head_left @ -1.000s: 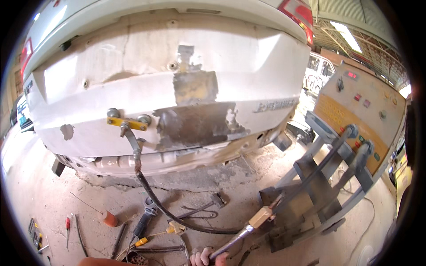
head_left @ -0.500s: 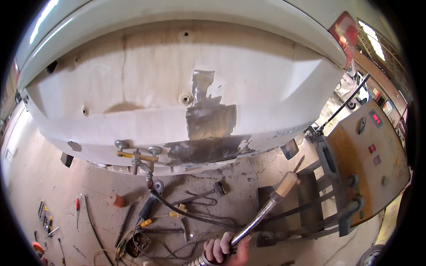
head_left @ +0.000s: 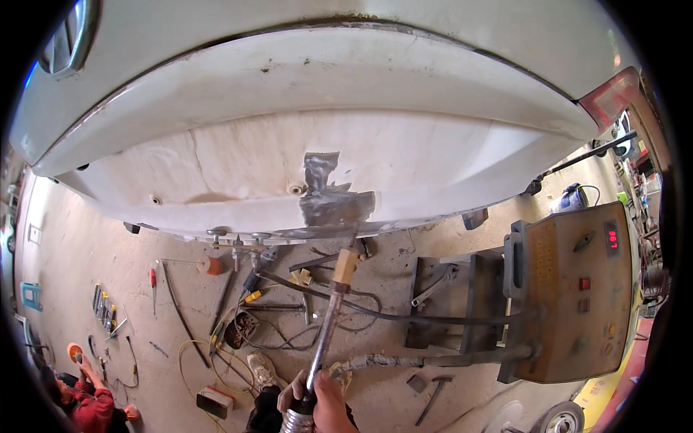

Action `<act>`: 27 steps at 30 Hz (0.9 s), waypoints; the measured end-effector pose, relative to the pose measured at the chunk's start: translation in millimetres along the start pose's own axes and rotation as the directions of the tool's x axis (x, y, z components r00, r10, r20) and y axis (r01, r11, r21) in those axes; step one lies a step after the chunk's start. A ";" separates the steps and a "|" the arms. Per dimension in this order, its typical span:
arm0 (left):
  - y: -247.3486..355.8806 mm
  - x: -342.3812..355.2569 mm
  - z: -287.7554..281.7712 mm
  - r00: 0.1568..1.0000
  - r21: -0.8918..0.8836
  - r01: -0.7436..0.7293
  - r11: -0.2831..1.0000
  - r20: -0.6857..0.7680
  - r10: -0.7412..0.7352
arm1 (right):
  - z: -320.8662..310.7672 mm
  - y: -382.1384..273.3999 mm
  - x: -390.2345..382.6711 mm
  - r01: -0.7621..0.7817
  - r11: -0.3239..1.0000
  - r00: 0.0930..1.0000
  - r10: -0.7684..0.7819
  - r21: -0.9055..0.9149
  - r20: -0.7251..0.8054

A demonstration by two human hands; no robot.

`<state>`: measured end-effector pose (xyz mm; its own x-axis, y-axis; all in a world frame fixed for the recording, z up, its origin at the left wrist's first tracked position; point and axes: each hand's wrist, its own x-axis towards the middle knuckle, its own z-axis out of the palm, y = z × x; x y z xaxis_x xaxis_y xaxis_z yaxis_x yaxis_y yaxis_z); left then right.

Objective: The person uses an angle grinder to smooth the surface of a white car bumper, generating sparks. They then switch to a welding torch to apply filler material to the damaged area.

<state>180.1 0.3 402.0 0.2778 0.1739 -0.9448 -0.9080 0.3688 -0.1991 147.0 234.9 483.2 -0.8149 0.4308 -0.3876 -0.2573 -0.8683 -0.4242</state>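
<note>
A long metal rod tool [head_left: 328,325], resembling a slide hammer, points forward from me with a square brass-coloured block and thin tip at its far end. My left hand [head_left: 291,395], in a greyish glove, is closed round its near end. Beside it my right hand [head_left: 330,405], bare, is closed on the same tool, thumb along the shaft. The tip overlaps the lower edge of a bare-metal patch [head_left: 336,206] on the white car panel [head_left: 245,162]; whether it touches, I cannot tell. A clamp [head_left: 242,245] with round knobs sits at the panel's lower edge.
A rusty control cabinet [head_left: 570,310] with a red display stands right, a thick cable [head_left: 426,359] running from it toward my hands. Hammers, cables and a box of scraps [head_left: 240,330] litter the floor. A person in red [head_left: 94,404] crouches at lower left.
My view has risen and tilted down, showing more floor. The rod tool now points more upright, further left, its tip against the car panel in view. A crouching person has come into sight.
</note>
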 end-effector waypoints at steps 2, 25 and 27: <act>-14.5 -5.6 1.2 1.000 -0.047 0.010 0.999 -0.019 -0.011 | -3.6 3.3 3.5 -0.091 0.996 0.996 0.091 -0.025 -0.009; -50.4 -20.3 18.7 0.980 -0.225 0.103 0.969 -0.145 -0.138 | 2.5 -9.1 19.3 -0.269 0.945 0.962 0.273 -0.188 -0.005; -52.5 -19.4 15.8 0.983 -0.217 0.102 0.971 -0.128 -0.132 | 3.1 -9.2 19.2 -0.273 0.945 0.961 0.276 -0.180 -0.007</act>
<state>227.3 -8.0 434.8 0.3528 0.0055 -0.9357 -0.9212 0.1774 -0.3463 132.1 250.4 482.1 -0.8506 0.1761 -0.4954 0.0726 -0.8938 -0.4425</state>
